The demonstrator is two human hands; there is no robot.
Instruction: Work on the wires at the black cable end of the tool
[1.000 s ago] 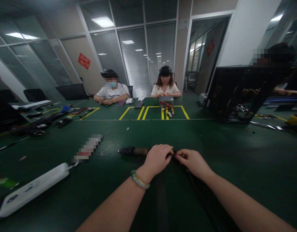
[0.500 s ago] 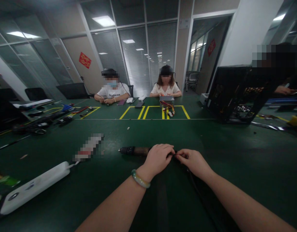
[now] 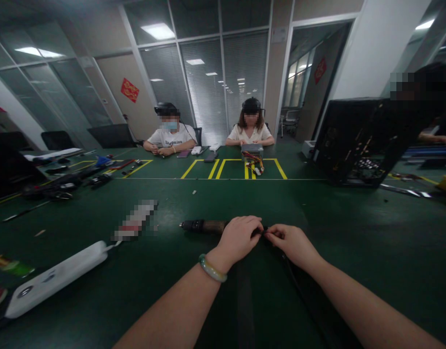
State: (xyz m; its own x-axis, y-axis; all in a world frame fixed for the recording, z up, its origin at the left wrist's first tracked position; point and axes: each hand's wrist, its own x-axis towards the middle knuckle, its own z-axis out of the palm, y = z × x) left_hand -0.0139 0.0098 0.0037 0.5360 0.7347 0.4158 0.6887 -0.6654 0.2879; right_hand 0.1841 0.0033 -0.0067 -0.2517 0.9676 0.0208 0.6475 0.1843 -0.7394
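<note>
A dark, slim electric screwdriver [image 3: 211, 227] lies on the green table in front of me, its bit end pointing left. My left hand [image 3: 241, 233] is wrapped over its rear part, hiding that section. Right beside it, the fingertips of my right hand [image 3: 288, 242] pinch the black cable [image 3: 288, 266] at the screwdriver's tail end. My fingers cover the joint, so I cannot tell whether the plug is fully seated. From there the cable runs down towards the front edge, partly behind my right forearm.
A white power strip [image 3: 63, 278] lies at the left, near a green-and-gold item [image 3: 12, 265]. Tools and cables [image 3: 66, 186] clutter the far left. A black computer case [image 3: 348, 140] stands at the right. Two people sit opposite, behind a power supply [image 3: 252, 150]; another person is at the far right.
The view has shifted very slightly. Both hands keep the same grip on the screwdriver and its cable.
</note>
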